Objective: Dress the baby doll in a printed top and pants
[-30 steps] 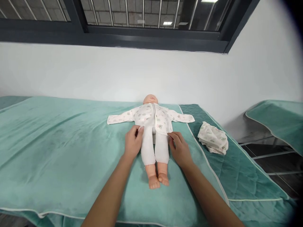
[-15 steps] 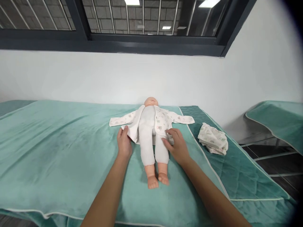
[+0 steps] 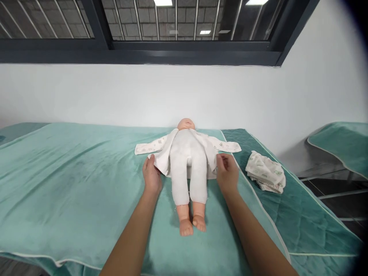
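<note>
A baby doll (image 3: pixel 189 165) with a white cloth body lies on its back, feet toward me and head by the wall. It wears a white printed baby jacket (image 3: pixel 164 158), spread open at the front with both sleeves stretched out sideways. The front panel on the left is pinched at its edge by my left hand (image 3: pixel 151 175). On the other side, my right hand (image 3: pixel 227 173) has its fingers closed on the edge of the opposite panel. The doll's chest and legs are uncovered between the two panels.
A folded printed cloth (image 3: pixel 266 171) rests on the darker quilted cover (image 3: pixel 307 214) at the right. Green sheeting (image 3: pixel 71 191) spreads under the doll. Behind stand a white wall (image 3: pixel 120 94) and a dark window frame (image 3: pixel 189 53). Another green-covered surface (image 3: pixel 342 145) is at far right.
My right hand has moved outward to the right, drawing the jacket's right-side panel off the doll's body. My left hand keeps its hold on the other panel. The view has shifted slightly.
</note>
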### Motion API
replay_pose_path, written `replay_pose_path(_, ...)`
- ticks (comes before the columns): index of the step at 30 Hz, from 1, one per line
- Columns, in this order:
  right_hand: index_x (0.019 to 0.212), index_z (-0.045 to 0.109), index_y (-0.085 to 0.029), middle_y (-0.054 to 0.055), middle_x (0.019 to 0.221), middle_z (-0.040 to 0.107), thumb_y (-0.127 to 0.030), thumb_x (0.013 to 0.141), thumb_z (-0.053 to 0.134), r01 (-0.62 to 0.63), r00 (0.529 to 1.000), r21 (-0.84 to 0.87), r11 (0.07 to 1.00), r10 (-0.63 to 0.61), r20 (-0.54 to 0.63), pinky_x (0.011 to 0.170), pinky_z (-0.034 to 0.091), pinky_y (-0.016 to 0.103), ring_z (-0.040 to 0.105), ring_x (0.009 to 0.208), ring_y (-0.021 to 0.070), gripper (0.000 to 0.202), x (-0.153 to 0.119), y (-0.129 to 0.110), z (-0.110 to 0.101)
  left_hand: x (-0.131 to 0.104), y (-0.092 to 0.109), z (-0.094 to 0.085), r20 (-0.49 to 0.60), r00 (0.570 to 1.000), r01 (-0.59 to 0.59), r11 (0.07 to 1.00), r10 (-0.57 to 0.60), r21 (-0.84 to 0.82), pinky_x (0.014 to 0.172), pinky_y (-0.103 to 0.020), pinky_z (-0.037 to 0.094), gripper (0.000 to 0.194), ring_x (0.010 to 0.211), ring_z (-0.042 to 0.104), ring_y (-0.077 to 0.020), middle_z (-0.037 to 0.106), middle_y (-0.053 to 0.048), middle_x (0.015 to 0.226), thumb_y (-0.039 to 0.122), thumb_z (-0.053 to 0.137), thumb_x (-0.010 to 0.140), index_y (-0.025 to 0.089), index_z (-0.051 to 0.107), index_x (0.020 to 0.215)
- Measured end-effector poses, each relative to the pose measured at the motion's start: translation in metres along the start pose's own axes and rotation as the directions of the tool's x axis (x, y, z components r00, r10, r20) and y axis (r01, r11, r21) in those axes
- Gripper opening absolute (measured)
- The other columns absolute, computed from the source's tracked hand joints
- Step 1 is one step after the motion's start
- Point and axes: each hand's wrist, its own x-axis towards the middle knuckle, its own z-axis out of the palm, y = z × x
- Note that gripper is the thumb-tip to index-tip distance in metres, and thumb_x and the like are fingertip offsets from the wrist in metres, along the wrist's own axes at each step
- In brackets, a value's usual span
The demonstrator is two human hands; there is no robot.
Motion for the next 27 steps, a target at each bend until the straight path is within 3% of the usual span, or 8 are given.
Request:
replay_pose_path(2,0.088,0.06,-0.021,-0.004,0.071,0.054,-0.043,0.086,0.062,-0.172,0.978,0.238,0.956,0.195,-0.074,0.058,0.044,0.024,0.051,0.061,0.0109,0.022,0.004,0.007,-0.005,0.0,-0.001,0.0,-0.009,1.0,-0.004,1.0,0.004,0.009,0.071,-0.025,0.052,0.022,0.076,0.065,-0.0138,0.067,0.0,0.08,0.037,0.072,0.078,0.019,0.058,0.077)
replay_pose_path(5,0.09,0.059,-0.022,-0.008,0.065,0.046,-0.042,0.079,0.068,-0.321,0.929,0.471,0.822,0.369,-0.011,0.051,0.042,0.021,0.046,0.053,0.0077,0.025,0.006,0.01,-0.011,0.001,-0.002,-0.001,-0.024,1.0,-0.006,0.999,0.006,0.032,0.071,-0.026,0.052,0.022,0.079,0.066,-0.0152,0.069,-0.001,0.084,0.038,0.071,0.078,0.019,0.06,0.08)
replay_pose_path(8,0.091,0.06,-0.021,-0.01,0.061,0.044,-0.037,0.074,0.074,-0.397,0.894,0.58,0.712,0.443,0.068,0.05,0.043,0.02,0.045,0.051,0.007,0.027,0.002,0.008,-0.014,0.002,-0.003,-0.003,-0.086,0.995,-0.038,0.997,0.044,0.073,0.067,-0.024,0.051,0.022,0.076,0.064,-0.0147,0.067,0.0,0.08,0.038,0.071,0.077,0.019,0.059,0.076)
replay_pose_path(10,0.093,0.062,-0.021,-0.008,0.065,0.051,-0.036,0.074,0.074,-0.392,0.901,0.553,0.735,0.428,0.069,0.052,0.045,0.021,0.049,0.055,0.008,0.027,-0.002,0.005,-0.015,0.002,-0.004,-0.005,-0.114,0.99,-0.066,0.992,0.078,0.106,0.064,-0.024,0.049,0.023,0.075,0.062,-0.0142,0.065,0.0,0.076,0.038,0.07,0.077,0.02,0.058,0.072)
replay_pose_path(16,0.092,0.062,-0.02,-0.004,0.074,0.061,-0.039,0.08,0.066,-0.277,0.953,0.306,0.911,0.301,-0.033,0.058,0.046,0.025,0.053,0.06,0.0111,0.023,-0.016,0.003,-0.018,-0.001,-0.002,-0.009,-0.11,0.967,-0.195,0.948,0.228,0.253,0.05,-0.021,0.034,0.04,0.054,0.041,-0.0079,0.04,0.006,0.056,0.041,0.068,0.08,0.019,0.042,0.058)
replay_pose_path(22,0.102,0.061,-0.02,0.003,0.09,0.064,-0.04,0.089,0.056,-0.119,0.99,-0.083,0.989,0.112,-0.081,0.074,0.05,0.033,0.06,0.079,0.0179,0.024,-0.027,0.002,-0.039,-0.011,0.006,-0.01,-0.069,0.963,-0.232,0.931,0.261,0.28,0.045,-0.022,0.019,0.055,0.048,0.02,-0.0068,0.017,0.008,0.055,0.042,0.064,0.084,0.021,0.022,0.057)
replay_pose_path(24,0.106,0.06,-0.02,0.008,0.101,0.065,-0.036,0.09,0.053,0.056,0.998,-0.313,0.948,-0.062,-0.009,0.083,0.05,0.039,0.061,0.092,0.0227,0.024,-0.024,0.003,-0.055,-0.016,0.009,-0.011,-0.045,0.953,-0.267,0.903,0.299,0.335,0.046,-0.023,0.019,0.053,0.049,0.021,-0.0071,0.019,0.007,0.054,0.041,0.063,0.086,0.021,0.023,0.056)
replay_pose_path(27,0.119,0.058,-0.018,0.015,0.122,0.062,-0.028,0.089,0.053,0.316,0.948,-0.646,0.694,-0.263,0.18,0.1,0.041,0.05,0.053,0.118,0.0315,0.032,-0.013,0.01,-0.091,-0.025,0.015,-0.014,0.0,0.94,-0.302,0.831,0.342,0.466,0.048,-0.024,0.022,0.049,0.051,0.025,-0.0078,0.027,0.006,0.052,0.039,0.059,0.089,0.02,0.029,0.055)
